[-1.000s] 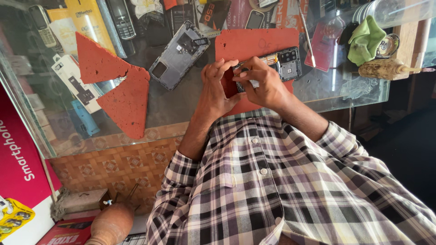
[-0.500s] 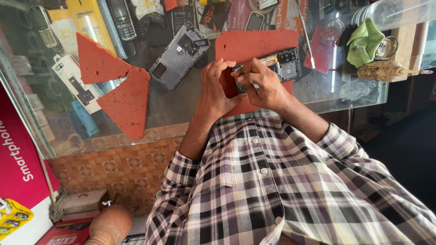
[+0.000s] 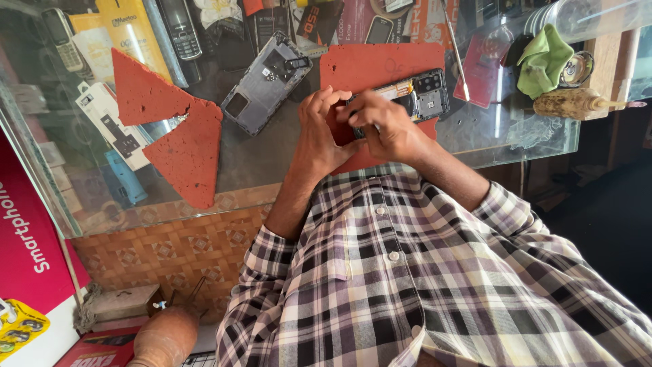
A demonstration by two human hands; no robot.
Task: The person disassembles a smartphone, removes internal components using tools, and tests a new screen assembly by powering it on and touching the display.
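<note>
here both hands, left hand point(image 3: 319, 132) and right hand point(image 3: 382, 122), pinch the opened phone point(image 3: 420, 96).

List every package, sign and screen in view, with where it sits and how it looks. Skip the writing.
Magenta sign: far left beside the counter, tall panel, white lettering.
Yellow package: under the glass, top left, long and flat.
White blister card: under the glass, left, a black part on it.
Keypad phone: top centre, dark, screen off.
Red box: bottom left, partly cut off.

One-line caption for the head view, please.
Left hand and right hand hold an opened phone over a red mat on a glass counter.
</note>
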